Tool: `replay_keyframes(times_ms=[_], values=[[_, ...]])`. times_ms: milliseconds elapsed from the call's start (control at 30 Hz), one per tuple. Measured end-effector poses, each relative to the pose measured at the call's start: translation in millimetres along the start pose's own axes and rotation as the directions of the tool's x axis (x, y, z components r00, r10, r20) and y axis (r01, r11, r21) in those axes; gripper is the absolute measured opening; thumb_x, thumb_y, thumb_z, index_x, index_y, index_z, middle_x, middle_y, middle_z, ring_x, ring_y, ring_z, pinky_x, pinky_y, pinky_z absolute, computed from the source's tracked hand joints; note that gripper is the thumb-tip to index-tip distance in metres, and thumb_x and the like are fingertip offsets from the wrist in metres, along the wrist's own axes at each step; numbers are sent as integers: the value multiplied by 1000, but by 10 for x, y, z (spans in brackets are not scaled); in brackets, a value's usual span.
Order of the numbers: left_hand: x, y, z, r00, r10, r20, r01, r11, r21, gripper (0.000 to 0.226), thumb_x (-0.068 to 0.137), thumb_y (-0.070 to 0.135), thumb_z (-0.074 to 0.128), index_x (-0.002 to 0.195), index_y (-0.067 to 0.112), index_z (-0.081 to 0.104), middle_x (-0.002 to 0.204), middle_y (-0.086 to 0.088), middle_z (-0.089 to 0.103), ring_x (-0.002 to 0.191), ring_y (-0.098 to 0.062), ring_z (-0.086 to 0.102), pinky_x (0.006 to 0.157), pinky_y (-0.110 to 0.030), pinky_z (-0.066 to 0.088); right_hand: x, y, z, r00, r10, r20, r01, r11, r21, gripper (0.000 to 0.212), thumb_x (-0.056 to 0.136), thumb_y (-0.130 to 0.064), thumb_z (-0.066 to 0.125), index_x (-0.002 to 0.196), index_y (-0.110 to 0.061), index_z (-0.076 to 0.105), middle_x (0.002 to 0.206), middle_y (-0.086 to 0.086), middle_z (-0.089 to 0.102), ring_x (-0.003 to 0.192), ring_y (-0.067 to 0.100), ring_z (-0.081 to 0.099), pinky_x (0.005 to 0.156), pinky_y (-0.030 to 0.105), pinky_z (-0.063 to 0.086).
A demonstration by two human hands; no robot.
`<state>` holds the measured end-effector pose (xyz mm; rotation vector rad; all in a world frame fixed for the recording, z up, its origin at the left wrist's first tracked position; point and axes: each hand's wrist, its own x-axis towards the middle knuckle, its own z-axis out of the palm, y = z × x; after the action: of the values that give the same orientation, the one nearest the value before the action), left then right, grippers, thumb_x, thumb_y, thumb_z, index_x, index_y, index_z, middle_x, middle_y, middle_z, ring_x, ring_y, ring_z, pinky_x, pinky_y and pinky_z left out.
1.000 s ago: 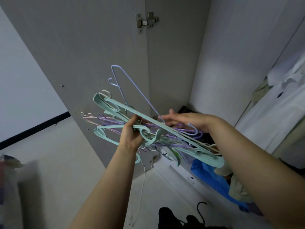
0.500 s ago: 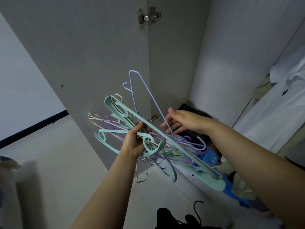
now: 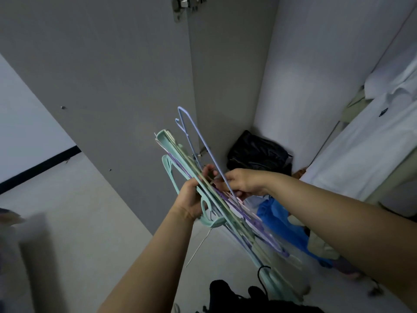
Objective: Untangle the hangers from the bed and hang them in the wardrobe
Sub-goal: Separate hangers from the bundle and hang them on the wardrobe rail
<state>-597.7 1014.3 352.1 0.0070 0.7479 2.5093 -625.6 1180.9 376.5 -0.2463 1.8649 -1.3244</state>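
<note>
Right now, from your head view, your left hand (image 3: 191, 199) grips the tangled bundle of hangers (image 3: 216, 199) in front of the open wardrobe door (image 3: 112, 86), fingers curled round the teal ones. The bundle stands on edge, slanting down toward the floor. Your right hand (image 3: 243, 182) is on a thin lilac wire hanger (image 3: 203, 141) that sticks up above the rest, fingers curled at it where it meets the bundle. A black bag (image 3: 257, 152) sits in the wardrobe corner beyond, with blue cloth (image 3: 277, 213) below your right forearm.
</note>
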Motion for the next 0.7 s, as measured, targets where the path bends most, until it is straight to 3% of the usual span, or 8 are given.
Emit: replay_keyframes(times_ms=[100, 167, 233, 367, 500, 567, 600, 700], values=[[0, -51, 51, 999, -35, 37, 31, 994, 109, 35, 54, 24, 92, 81, 11, 74, 81, -6, 68, 75, -21, 67, 73, -40, 59, -45, 97, -12, 997, 3, 78, -3, 1000, -9, 30, 80, -66, 53, 87, -39, 63, 73, -4, 61, 69, 15, 58, 65, 33, 56], [18, -82, 88, 996, -68, 53, 62, 992, 113, 44, 49, 23, 94, 87, 10, 76, 89, -7, 71, 82, -23, 69, 74, -41, 58, -57, 80, -63, 1000, -15, 9, 17, 987, -158, 41, 77, -70, 50, 95, -34, 60, 82, -3, 65, 78, 16, 64, 76, 37, 57], [47, -103, 107, 996, -71, 54, 67, 995, 74, 52, 51, 19, 93, 99, 7, 75, 100, -10, 72, 90, -27, 71, 75, -43, 58, -81, 16, -138, 986, -102, -130, 57, 948, -314, 32, 83, -62, 54, 88, -30, 60, 79, -5, 66, 72, 10, 65, 70, 30, 55], [75, -103, 32, 999, -15, -42, 19, 994, 103, 64, 39, 23, 96, 99, 9, 77, 102, -7, 72, 65, -18, 66, 61, -30, 56, -204, -82, -415, 906, -213, -367, 11, 876, -482, 46, 90, -56, 48, 60, -21, 52, 59, -1, 52, 55, 11, 50, 60, 25, 42], [77, -122, -24, 998, -9, -59, 13, 998, 59, 31, 57, 20, 88, 82, 10, 72, 75, -2, 58, 61, -16, 55, 65, -31, 50, -409, -162, -833, 695, -290, -658, 31, 926, -375, 46, 97, -44, 46, 63, -16, 60, 51, -8, 55, 40, -1, 45, 52, 18, 35], [70, -143, -27, 996, -22, -89, 25, 999, 27, 9, 78, 17, 69, 74, 12, 63, 69, -1, 49, 60, -16, 50, 69, -32, 44, -478, -153, -992, 682, -174, -710, 31, 977, -209, 44, 95, -46, 49, 64, -16, 59, 56, -2, 54, 38, 4, 40, 43, 19, 32], [66, -146, -29, 993, -30, -110, 31, 999, 13, 11, 82, 16, 61, 72, 12, 61, 68, -1, 46, 59, -17, 49, 69, -32, 43, -506, -138, -1048, 682, -111, -723, 6, 989, -145, 47, 93, -50, 51, 62, -16, 57, 55, -2, 52, 38, 6, 37, 41, 17, 30], [66, -133, -9, 994, 0, -110, 1, 1000, 1, 23, 63, 16, 81, 73, 12, 60, 66, 0, 45, 57, -17, 51, 64, -30, 48, -559, -58, -1161, 693, 1, -721, -184, 967, -176, 53, 85, -61, 55, 58, -15, 54, 52, -1, 51, 40, 14, 40, 44, 19, 34]])
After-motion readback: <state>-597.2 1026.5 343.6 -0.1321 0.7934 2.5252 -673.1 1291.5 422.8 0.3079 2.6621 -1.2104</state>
